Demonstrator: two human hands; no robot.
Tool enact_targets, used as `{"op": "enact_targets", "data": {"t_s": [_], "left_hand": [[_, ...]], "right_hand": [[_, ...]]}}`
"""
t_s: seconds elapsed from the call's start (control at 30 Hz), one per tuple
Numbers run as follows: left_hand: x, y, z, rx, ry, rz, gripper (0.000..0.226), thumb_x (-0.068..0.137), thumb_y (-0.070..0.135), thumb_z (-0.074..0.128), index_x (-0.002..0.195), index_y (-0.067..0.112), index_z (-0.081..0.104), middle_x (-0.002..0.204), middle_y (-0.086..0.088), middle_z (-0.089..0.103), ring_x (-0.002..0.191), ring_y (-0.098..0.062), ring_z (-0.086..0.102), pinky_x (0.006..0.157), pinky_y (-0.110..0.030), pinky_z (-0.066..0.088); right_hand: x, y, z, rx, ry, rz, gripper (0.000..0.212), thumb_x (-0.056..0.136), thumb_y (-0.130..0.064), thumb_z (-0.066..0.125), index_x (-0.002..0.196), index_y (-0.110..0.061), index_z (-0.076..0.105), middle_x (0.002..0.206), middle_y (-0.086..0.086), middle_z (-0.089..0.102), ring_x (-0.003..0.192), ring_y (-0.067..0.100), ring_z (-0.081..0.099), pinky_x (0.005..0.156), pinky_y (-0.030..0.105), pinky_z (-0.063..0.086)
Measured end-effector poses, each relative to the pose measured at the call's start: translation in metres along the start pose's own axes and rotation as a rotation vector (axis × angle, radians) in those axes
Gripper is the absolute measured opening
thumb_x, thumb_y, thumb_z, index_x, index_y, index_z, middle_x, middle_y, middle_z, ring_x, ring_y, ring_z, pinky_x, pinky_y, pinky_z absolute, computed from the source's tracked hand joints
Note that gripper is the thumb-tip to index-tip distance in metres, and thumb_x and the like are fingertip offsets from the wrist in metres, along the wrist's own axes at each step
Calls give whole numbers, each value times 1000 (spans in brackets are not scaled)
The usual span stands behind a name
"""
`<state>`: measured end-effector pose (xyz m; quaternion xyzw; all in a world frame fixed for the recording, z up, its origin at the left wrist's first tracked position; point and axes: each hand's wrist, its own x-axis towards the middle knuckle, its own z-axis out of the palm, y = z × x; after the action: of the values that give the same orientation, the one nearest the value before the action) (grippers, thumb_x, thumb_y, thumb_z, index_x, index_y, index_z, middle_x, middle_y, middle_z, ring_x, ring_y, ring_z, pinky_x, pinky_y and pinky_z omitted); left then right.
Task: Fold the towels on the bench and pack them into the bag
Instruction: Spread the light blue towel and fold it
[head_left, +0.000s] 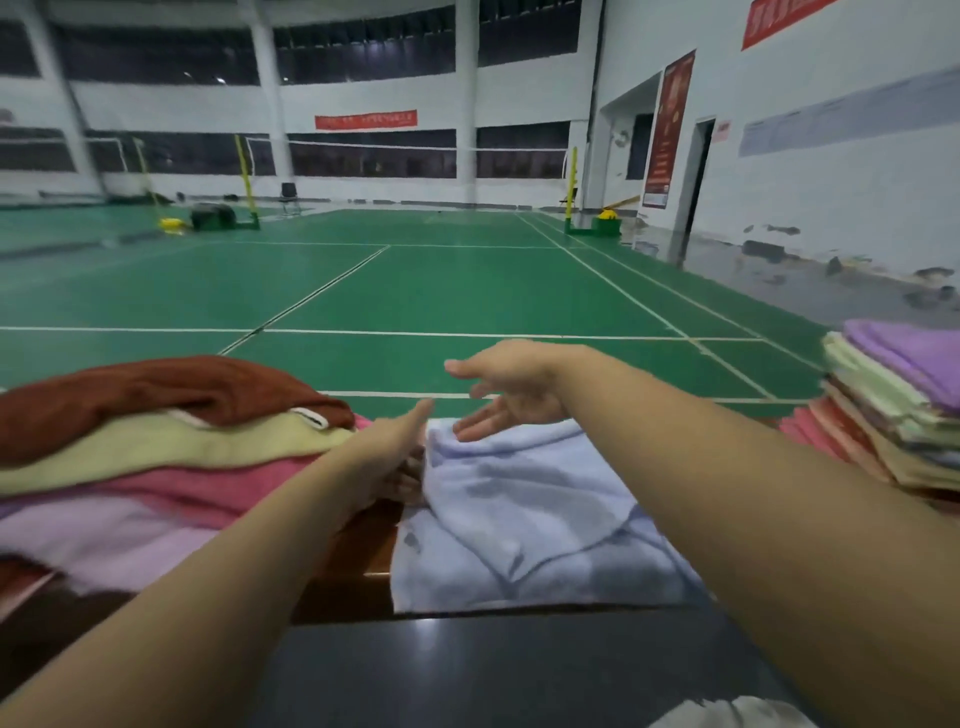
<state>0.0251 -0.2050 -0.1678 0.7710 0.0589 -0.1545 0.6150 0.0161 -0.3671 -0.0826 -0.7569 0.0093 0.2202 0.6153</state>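
Pale-blue towel (524, 509) rumpled on table (358, 587); left hand (395, 447) touches edge, grip unclear; right hand (511, 387) spread, empty. Risk: uneven fold from wrinkles.

left hand (387, 457): fingers hidden behind the edge of the blue towel (519, 519)
loose pile (156, 457): cut off by the left edge
folded stack (893, 410): cut off by the right edge
bench (358, 551): mostly covered by towels
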Motion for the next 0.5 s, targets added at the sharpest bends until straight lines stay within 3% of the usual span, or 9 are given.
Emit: {"op": "enact_targets", "data": {"t_s": [0.07, 0.17, 0.23, 0.3, 0.37, 0.43, 0.5], "left_hand": [[-1, 0, 3, 97, 54, 33, 38, 96, 43, 64, 91, 6, 59, 68, -9, 54, 43, -17, 55, 37, -23, 45], [0, -1, 9, 496, 161, 179, 27, 94, 27, 62, 86, 1, 66, 73, -10, 62, 57, -22, 61, 46, -24, 49], [-4, -3, 11, 677, 192, 241, 29, 94, 31, 59, 88, 3, 66, 80, -11, 64, 76, -30, 66, 55, -25, 45], [-12, -4, 11, 878, 240, 246, 47, 91, 42, 63, 117, 3, 57, 113, -19, 59, 110, -38, 60, 79, -32, 45], [-21, -1, 9, 973, 300, 414, 57, 88, 49, 68, 129, 13, 50, 125, -13, 46, 118, -35, 49, 99, -38, 41], [-32, 4, 9, 825, 94, 713, 34, 87, 47, 73, 112, 27, 63, 112, 4, 57, 105, -19, 56, 98, -39, 47], [-44, 2, 14, 684, -264, 740, 21, 84, 44, 79, 100, 30, 72, 100, 13, 70, 98, -7, 63, 92, -31, 52]], "right_hand": [[3, 12, -4, -24, 29, 6, 59, 105, -25, 54, 154, -5, 28, 152, 23, 38, 105, 39, 67, 77, 43, 62], [-3, 32, -21, -100, 136, -31, 41, 105, -24, 54, 139, -1, 49, 132, 16, 61, 91, 30, 70, 67, 36, 63], [-12, 47, -32, -250, 238, -107, 29, 103, -25, 56, 121, -3, 63, 117, 11, 71, 82, 23, 70, 64, 31, 61], [-24, 63, -40, -446, 310, -184, 24, 100, -29, 60, 107, -9, 70, 102, 4, 76, 77, 16, 70, 63, 26, 59], [-34, 81, -45, -627, 346, -235, 21, 96, -34, 66, 96, -14, 74, 90, -2, 77, 77, 14, 71, 67, 27, 58], [-41, 99, -50, -775, 370, -258, 21, 91, -40, 71, 88, -20, 76, 83, -6, 76, 79, 12, 70, 73, 28, 55], [-48, 115, -54, -839, 374, -248, 21, 88, -45, 74, 89, -24, 76, 83, -11, 74, 80, 6, 66, 73, 24, 51]]}}
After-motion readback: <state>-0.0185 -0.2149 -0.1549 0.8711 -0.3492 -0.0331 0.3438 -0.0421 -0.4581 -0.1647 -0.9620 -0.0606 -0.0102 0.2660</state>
